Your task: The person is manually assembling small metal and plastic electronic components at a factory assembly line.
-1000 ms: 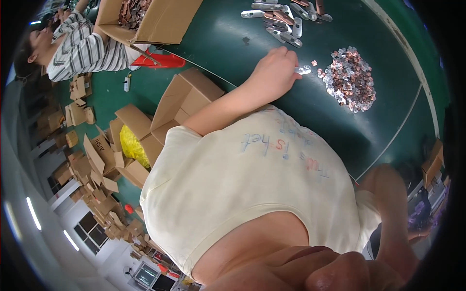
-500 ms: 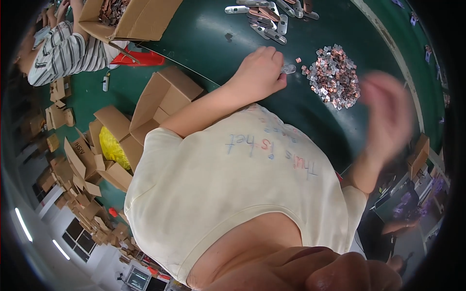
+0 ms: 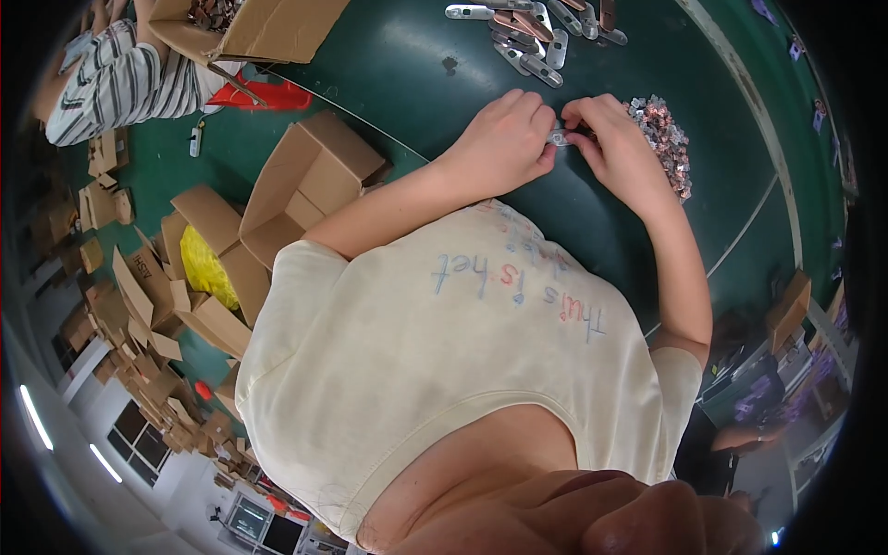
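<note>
My left hand (image 3: 507, 139) is closed on a flat silver metal piece with a rounded end (image 3: 558, 138), its tip standing out past the thumb. Close against that tip are the thumb and forefinger of my right hand (image 3: 618, 153), bent in a pinch. Whatever lies between those fingertips is too small and covered to make out. Beyond the right hand, which partly hides it, is a heap of small square silver and copper-coloured pieces (image 3: 668, 143). Farther off on the dark green table lie several longer flat metal pieces (image 3: 541, 65), silver and copper-coloured, with rounded ends.
An open cardboard box (image 3: 287, 32) holding metal pieces stands at the far left. Beside the table at left are another open carton (image 3: 301, 180) and a box with a yellow bag (image 3: 208, 268). A person in striped clothing (image 3: 120, 88) sits beyond a red object (image 3: 264, 92).
My right hand has swung leftward from beyond the heap to the metal piece's tip. My left hand keeps its hold. The view has shifted slightly.
</note>
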`<state>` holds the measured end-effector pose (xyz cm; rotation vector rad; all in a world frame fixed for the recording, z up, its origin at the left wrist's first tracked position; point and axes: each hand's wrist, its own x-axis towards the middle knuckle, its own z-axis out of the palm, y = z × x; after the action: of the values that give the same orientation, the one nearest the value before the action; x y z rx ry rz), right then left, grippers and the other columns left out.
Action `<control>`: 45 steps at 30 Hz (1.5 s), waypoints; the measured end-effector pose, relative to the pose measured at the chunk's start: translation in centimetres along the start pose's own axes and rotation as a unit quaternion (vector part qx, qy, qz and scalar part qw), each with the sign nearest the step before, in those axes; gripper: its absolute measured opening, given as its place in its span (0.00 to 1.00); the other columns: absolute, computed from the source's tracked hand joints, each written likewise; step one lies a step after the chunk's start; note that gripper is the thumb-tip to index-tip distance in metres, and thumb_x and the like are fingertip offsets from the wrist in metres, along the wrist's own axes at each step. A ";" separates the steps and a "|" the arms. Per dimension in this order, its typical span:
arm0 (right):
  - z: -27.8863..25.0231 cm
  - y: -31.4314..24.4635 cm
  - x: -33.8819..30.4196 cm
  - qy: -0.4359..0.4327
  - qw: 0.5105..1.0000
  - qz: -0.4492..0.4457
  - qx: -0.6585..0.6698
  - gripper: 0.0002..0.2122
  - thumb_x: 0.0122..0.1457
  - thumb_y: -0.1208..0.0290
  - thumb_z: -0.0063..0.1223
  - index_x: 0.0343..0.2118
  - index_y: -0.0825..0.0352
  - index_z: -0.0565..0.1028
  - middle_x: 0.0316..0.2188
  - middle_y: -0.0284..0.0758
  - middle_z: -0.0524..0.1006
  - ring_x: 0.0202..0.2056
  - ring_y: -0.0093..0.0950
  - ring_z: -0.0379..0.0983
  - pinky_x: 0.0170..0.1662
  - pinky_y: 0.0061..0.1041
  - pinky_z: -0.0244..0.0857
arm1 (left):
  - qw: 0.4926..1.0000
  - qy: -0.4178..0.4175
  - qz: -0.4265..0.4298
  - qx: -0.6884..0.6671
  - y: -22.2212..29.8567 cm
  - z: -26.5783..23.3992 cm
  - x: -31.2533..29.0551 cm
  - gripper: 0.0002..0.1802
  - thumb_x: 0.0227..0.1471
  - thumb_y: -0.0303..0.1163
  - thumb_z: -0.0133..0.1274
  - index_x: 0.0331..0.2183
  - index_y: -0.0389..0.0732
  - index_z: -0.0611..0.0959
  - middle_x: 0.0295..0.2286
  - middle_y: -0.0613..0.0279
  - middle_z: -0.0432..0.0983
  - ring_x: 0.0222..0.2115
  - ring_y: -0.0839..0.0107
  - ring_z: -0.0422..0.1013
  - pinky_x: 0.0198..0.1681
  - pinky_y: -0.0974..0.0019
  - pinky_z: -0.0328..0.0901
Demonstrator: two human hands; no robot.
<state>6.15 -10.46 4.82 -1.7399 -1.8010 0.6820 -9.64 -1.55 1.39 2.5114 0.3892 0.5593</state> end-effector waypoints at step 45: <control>-7.2 10.4 -5.2 0.411 0.840 0.317 0.160 0.14 0.58 0.64 0.46 0.21 0.68 0.67 0.09 0.29 0.66 0.09 0.16 0.58 0.13 0.15 0.51 | 0.805 -0.126 -0.133 -0.565 -1.6 3.9 10.3 0.13 0.47 0.19 0.51 0.38 0.32 0.71 0.28 0.60 0.74 0.29 0.75 0.72 0.35 0.75 0.67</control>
<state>18.69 -15.35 2.74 -1.9501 -0.4916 0.3336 0.88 1.90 0.64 1.3047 0.1912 0.2060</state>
